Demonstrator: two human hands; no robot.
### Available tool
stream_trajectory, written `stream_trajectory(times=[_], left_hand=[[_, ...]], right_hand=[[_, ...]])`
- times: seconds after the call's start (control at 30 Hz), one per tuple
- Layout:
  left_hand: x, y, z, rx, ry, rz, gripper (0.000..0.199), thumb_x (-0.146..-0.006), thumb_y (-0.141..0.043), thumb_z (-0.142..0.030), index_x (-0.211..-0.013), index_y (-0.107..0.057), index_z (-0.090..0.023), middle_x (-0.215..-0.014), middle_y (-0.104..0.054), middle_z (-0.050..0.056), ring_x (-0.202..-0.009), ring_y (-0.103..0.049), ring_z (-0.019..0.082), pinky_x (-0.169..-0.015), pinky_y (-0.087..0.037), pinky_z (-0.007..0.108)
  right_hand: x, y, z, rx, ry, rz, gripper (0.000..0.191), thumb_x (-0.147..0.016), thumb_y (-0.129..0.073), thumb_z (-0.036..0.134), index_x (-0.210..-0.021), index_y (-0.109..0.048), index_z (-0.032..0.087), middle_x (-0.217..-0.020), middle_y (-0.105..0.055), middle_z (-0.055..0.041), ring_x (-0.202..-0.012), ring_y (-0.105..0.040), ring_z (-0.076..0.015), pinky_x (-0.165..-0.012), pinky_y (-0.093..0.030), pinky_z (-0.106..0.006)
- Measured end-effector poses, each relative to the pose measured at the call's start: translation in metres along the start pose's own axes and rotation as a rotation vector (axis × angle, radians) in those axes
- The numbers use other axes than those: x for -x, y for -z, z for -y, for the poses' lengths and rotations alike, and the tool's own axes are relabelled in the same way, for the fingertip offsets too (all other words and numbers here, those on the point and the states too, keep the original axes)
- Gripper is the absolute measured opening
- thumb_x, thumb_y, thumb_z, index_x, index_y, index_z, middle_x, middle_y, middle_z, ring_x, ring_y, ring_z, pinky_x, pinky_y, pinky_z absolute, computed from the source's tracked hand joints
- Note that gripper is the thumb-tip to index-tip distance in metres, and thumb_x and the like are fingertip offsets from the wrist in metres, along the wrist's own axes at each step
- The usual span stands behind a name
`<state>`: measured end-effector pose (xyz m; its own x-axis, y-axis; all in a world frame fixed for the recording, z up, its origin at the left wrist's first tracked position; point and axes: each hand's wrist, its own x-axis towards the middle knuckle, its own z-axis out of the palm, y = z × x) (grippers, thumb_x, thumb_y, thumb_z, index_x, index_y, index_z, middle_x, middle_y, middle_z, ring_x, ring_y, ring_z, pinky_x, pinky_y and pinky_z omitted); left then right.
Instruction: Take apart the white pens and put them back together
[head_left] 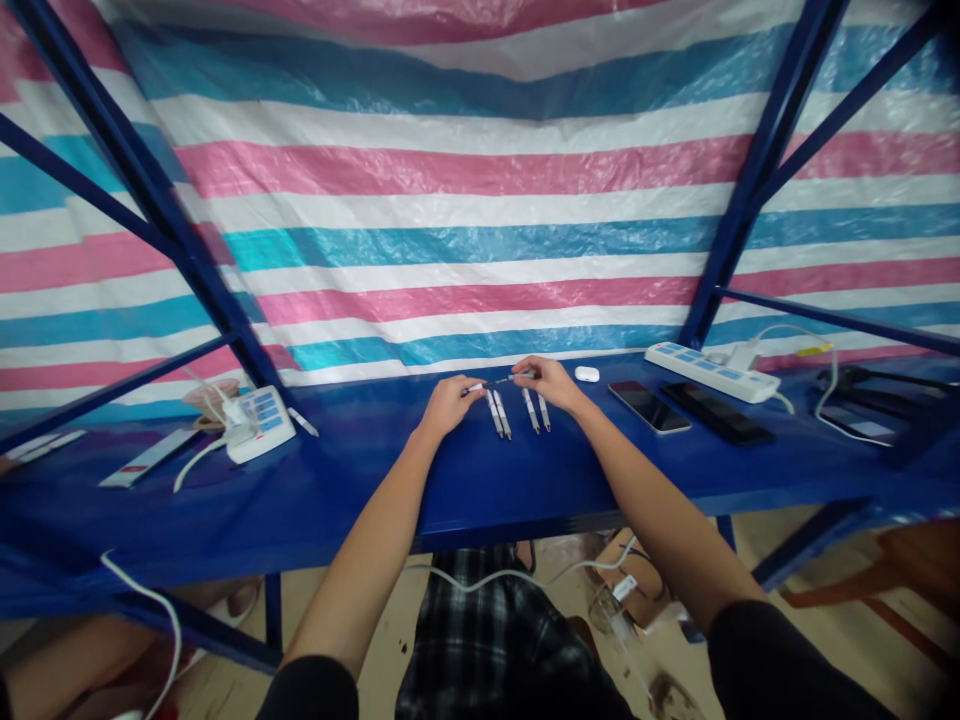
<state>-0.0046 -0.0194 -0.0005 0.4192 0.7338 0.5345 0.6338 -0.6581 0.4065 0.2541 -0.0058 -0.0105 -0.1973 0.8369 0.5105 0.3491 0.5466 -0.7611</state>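
Observation:
My left hand (451, 402) pinches a white pen part (473, 388) with a dark end, above the blue shelf. Facing it, my right hand (546, 378) has its fingers closed round a grey pen part (520, 376). A thin dark piece (496, 381) shows between the two parts; which of them it belongs to is too small to tell. Nearer to me, two white pens (499, 415) lie side by side on the shelf, close to my left hand. Another two white pens (536, 411) lie below my right hand, slightly apart.
A white case (587, 374), two phones (649, 407) and a power strip (711, 371) lie to the right. On the left are another power strip (259, 425), a single pen (303, 422) and a flat pale box (148, 458). Blue metal posts flank the shelf; another person's leg shows at lower left.

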Motion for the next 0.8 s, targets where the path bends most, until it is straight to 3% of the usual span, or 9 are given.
stream_trajectory(times=[0.63,0.8], left_hand=[[-0.001,-0.006,-0.001,0.035,-0.026,0.040,0.029,-0.094,-0.065,-0.038,-0.115,-0.079,-0.023,-0.094,-0.074,0.007,-0.084,-0.067,0.020,-0.081,-0.049,0.029],[-0.003,-0.011,-0.008,0.080,-0.066,0.060,0.032,-0.096,-0.060,-0.035,-0.119,-0.077,-0.021,-0.103,-0.071,0.008,-0.093,-0.067,0.020,-0.086,-0.050,0.031]], right_hand=[[0.004,-0.008,0.010,-0.059,0.004,0.033,0.029,-0.073,-0.080,0.034,-0.095,-0.071,0.018,-0.094,-0.075,-0.0066,-0.083,-0.068,-0.0202,-0.078,-0.051,-0.033],[0.007,-0.017,0.019,-0.033,0.048,0.057,0.024,-0.073,-0.078,0.033,-0.092,-0.072,0.018,-0.091,-0.075,-0.0050,-0.080,-0.067,-0.0198,-0.077,-0.050,-0.032]])
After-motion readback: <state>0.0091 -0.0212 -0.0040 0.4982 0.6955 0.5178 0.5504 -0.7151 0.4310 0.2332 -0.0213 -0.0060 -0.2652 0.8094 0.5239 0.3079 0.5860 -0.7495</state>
